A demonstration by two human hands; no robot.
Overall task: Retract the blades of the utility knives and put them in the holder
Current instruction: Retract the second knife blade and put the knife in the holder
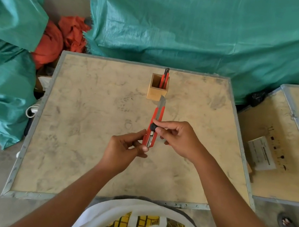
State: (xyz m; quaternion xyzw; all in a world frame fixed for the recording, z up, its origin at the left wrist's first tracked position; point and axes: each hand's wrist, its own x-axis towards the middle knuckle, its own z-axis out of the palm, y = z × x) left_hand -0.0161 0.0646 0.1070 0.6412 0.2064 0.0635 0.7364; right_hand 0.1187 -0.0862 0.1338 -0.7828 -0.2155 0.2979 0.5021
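Utility knife (155,122) lengthwise, blade toward holder (158,89)

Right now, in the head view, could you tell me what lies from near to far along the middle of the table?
Left hand → right hand → held knife's blade → wooden holder → second knife standing in it → green tarp beyond the table.

Both bare arms reach forward. The left hand (126,149) pinches with curled fingers; just beside it, the right hand (177,137) pinches with thumb and forefinger.
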